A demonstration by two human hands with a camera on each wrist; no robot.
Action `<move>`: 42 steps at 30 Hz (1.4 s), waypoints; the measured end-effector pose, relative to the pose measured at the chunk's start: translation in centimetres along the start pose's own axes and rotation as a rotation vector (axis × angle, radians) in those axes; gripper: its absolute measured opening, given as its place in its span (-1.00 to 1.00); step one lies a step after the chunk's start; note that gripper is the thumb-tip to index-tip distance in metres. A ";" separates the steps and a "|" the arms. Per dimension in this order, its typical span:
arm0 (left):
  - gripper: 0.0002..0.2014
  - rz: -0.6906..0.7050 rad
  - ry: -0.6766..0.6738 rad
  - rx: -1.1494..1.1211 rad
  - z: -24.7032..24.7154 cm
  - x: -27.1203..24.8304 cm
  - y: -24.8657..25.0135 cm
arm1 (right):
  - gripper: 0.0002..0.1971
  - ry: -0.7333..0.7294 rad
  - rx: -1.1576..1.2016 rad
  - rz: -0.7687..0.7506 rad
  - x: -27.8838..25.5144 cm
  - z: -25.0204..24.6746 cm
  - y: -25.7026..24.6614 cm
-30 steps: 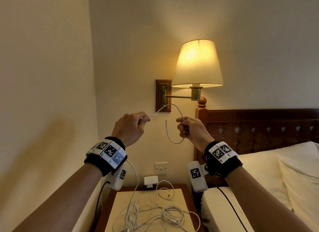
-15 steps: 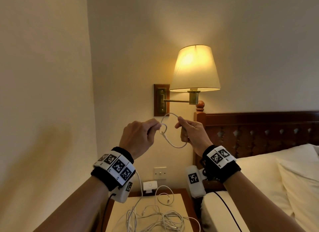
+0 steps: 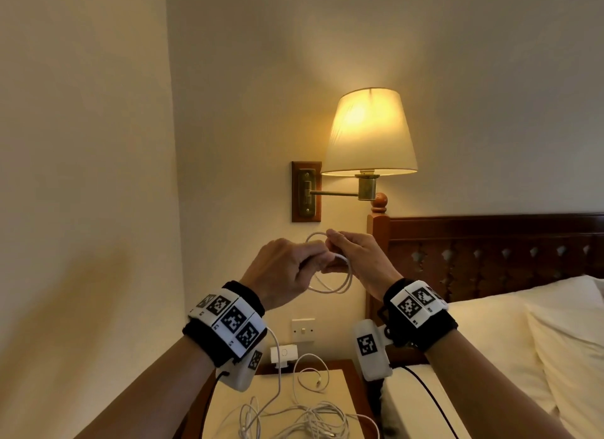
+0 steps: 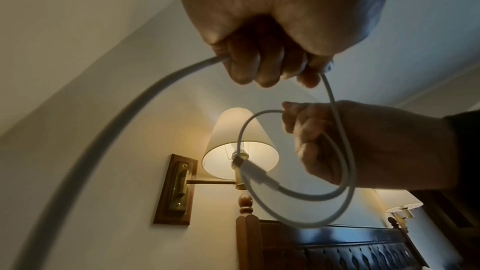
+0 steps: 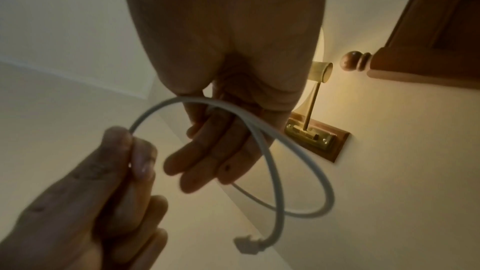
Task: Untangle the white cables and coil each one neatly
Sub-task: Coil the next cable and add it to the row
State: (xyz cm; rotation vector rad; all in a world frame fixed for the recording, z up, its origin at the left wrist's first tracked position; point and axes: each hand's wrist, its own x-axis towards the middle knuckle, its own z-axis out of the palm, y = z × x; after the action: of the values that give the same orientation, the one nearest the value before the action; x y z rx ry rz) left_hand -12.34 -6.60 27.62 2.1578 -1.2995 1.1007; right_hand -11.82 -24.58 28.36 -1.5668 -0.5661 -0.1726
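Both hands are raised at about chest height in front of the wall lamp, knuckles nearly touching. The left hand is curled into a loose fist, thumb and forefinger pinching the white cable, which also runs out the back of the fist and drops past the wrist toward the nightstand. The right hand pinches the same cable up top with thumb and forefinger, and the other fingers stretch out fairly straight with a small loop hanging around them. In the left wrist view the loop shows about two turns, with the connector sticking out loose beside the right hand. The rest of the white cables are a tangled pile on the nightstand, next to the bed.
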 end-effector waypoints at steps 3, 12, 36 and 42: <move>-0.71 -0.044 0.094 0.037 -0.5 0.3 -0.5 | -0.68 -0.070 0.128 0.055 -0.3 0.0 -0.1; -0.75 -0.198 0.227 0.099 -0.8 0.8 -2.0 | -0.67 -0.085 0.319 0.134 -0.3 0.8 -0.1; -0.70 -0.735 -0.300 0.163 -0.1 -3.8 -4.9 | -0.69 0.229 0.173 0.075 0.6 -1.2 1.0; -0.54 -0.627 -0.066 -0.145 2.6 -2.1 -2.3 | -0.68 -0.014 -0.041 0.141 0.0 0.2 0.8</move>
State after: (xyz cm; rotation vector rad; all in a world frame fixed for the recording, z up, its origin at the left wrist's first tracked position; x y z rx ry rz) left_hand -9.74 -6.03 24.51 2.2622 -0.6146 0.6608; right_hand -11.51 -24.34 27.67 -1.6424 -0.4636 -0.0668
